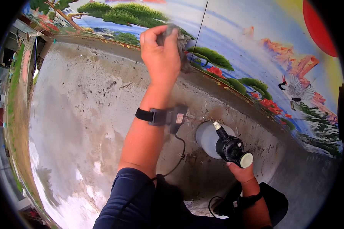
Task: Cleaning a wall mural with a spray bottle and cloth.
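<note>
A crumpled grey cloth is in my left hand, pinched between thumb and fingers against the lower part of a painted tile wall mural. My right hand grips a pump spray bottle near its black head, at the lower right. The bottle has a translucent white body, a pale nozzle and a pale round pump knob. Most of the fingers of my right hand are hidden beneath the spray head.
A dirty concrete floor with scattered debris and small twigs runs along the wall's raised base ledge. Black cables hang from straps on both forearms. A grass strip lies at the far left.
</note>
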Demonstrator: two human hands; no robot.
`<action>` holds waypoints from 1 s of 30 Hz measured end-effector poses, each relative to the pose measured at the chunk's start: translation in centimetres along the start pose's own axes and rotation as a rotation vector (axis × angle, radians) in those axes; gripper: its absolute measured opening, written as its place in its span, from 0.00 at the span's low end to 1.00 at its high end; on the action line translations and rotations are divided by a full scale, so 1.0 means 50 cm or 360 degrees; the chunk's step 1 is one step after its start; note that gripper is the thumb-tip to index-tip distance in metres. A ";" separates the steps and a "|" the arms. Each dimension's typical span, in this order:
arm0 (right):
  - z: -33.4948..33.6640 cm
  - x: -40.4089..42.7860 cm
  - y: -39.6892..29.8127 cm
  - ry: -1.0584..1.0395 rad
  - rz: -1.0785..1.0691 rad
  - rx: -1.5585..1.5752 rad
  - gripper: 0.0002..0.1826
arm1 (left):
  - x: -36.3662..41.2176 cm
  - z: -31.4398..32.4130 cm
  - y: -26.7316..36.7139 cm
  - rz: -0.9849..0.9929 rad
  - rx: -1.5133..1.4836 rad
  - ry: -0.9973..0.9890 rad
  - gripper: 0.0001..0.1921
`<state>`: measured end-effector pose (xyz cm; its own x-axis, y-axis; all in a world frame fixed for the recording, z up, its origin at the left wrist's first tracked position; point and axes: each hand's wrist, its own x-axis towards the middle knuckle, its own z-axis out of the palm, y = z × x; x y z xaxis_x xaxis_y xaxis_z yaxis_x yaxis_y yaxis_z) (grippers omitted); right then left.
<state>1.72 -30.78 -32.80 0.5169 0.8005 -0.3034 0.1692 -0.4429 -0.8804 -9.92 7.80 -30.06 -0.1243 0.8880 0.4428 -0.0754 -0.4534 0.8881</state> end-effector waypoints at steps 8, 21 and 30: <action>0.016 0.009 -0.023 -0.0062 -0.0059 0.0024 0.10 | -0.047 -0.058 -0.115 -0.0213 0.0290 -0.0106 0.11; 0.010 0.009 0.003 -0.0036 -0.0128 -0.0033 0.11 | -0.146 -0.012 -0.063 -0.0175 0.0513 -0.0321 0.10; 0.009 0.002 -0.017 -0.0078 -0.0055 -0.0095 0.11 | -0.120 -0.017 -0.107 0.0465 0.0501 -0.0249 0.13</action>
<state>1.27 -30.15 -32.24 0.4683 0.8340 -0.2918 0.2368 -0.4366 -0.8679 -9.62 4.86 -37.57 0.0568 0.7383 0.6721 0.2477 -0.6626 0.7068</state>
